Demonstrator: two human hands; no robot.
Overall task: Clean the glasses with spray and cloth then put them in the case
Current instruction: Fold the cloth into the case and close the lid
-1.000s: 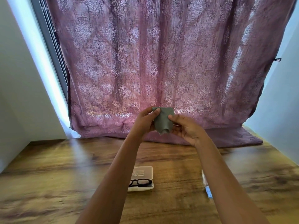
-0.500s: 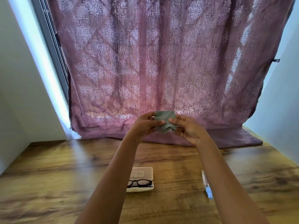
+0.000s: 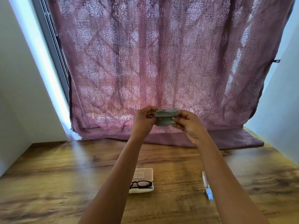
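Cloth (image 3: 165,116), grey and folded over on itself, is held in the air well above the desk (image 3: 64,175). My left hand (image 3: 144,118) pinches its left edge between curled fingers and thumb. My right hand (image 3: 187,125) pinches its right edge the same way.

Glasses (image 3: 141,184), black-framed, lie in the lower half of the open case (image 3: 144,173). The case rests on the desk between my forearms with its lid laid back. My left forearm hides the left end of both. Nothing else shows in the case.

Spray (image 3: 207,186), a slim tube with a blue end, lies flat on the desk to the right of the case, apart from it.

Step in hand, as I judge it: folding the cloth small. With the glasses in the case, cleaning is probably done. The next move calls for lowering the cloth, setting it down, then swinging the lid shut without trapping the frame.

A mauve curtain (image 3: 153,62) hangs behind the desk.
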